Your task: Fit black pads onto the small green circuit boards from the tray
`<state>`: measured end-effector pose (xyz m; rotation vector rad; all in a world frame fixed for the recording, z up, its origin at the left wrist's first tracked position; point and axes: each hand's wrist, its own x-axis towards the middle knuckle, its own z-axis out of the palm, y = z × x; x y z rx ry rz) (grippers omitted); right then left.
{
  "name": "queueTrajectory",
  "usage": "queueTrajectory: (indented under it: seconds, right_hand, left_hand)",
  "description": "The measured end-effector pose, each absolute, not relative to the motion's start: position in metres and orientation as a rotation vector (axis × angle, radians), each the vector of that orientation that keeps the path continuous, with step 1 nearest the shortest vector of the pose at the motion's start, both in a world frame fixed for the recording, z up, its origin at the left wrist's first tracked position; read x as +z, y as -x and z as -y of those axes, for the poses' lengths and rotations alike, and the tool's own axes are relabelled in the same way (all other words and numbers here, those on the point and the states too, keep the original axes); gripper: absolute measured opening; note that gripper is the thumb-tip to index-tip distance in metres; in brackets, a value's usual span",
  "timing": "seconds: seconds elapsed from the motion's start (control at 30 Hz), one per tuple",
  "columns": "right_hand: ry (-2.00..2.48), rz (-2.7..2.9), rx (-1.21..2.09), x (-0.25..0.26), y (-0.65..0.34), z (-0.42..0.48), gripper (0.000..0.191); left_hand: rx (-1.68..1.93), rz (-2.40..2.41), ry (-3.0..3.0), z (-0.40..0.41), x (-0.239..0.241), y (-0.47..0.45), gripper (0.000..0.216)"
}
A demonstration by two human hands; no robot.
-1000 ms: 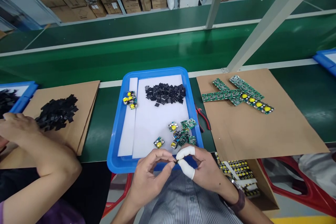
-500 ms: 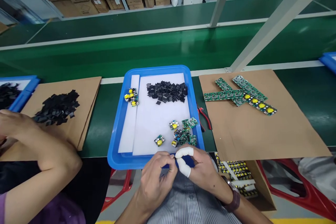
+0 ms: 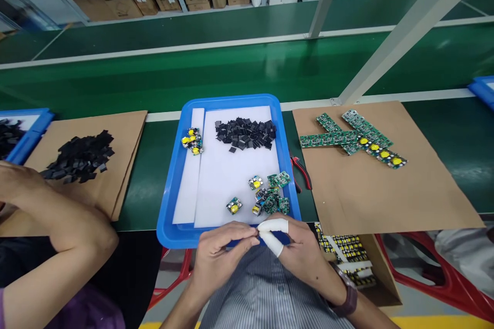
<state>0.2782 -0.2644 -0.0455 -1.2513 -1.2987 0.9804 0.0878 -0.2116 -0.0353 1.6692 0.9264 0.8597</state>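
My left hand [image 3: 224, 249] and my right hand [image 3: 295, 247] meet fingertip to fingertip over the near edge of a blue tray [image 3: 164, 216]. White finger covers wrap the thumb and index finger of the right one. Both hands are pinched around something too small and hidden to make out. Just beyond the fingers lies a heap of small green circuit boards [image 3: 272, 199]. Two single boards with yellow parts, one a loose circuit board [image 3: 234, 206], rest nearby on the white liner. Farther back sits a pile of black square pieces [image 3: 246, 133], and at the left a cluster of yellow-topped boards [image 3: 192, 141].
Red-handled pliers [image 3: 301, 172] lie right of the tray. Cardboard [image 3: 370, 195] at right carries several board strips [image 3: 332, 139]. Below it stands a box of boards [image 3: 353, 252]. At left, a co-worker's arm [image 3: 73, 221] is near a black pile [image 3: 83, 157]. A slanted post [image 3: 393, 36] rises behind.
My left hand has shifted slightly left, its fingers straighter and flatter than before. My right hand's covered fingers have extended a little. The boards and pieces in the tray stay in place.
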Motion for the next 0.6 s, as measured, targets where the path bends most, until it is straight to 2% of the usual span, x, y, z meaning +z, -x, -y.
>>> queueTrajectory:
  seconds: [0.17, 0.6]
  right_hand:
    - [1.285, 1.361, 0.937, -0.053, -0.276, 0.268, 0.024]
    - [1.378, 1.242, 0.960, -0.059, -0.278, 0.270, 0.022]
  left_hand:
    - [0.886, -0.927, -1.761, 0.216, -0.040, -0.088, 0.034]
    - [0.776, -0.994, -1.573, 0.206, -0.037, -0.089, 0.007]
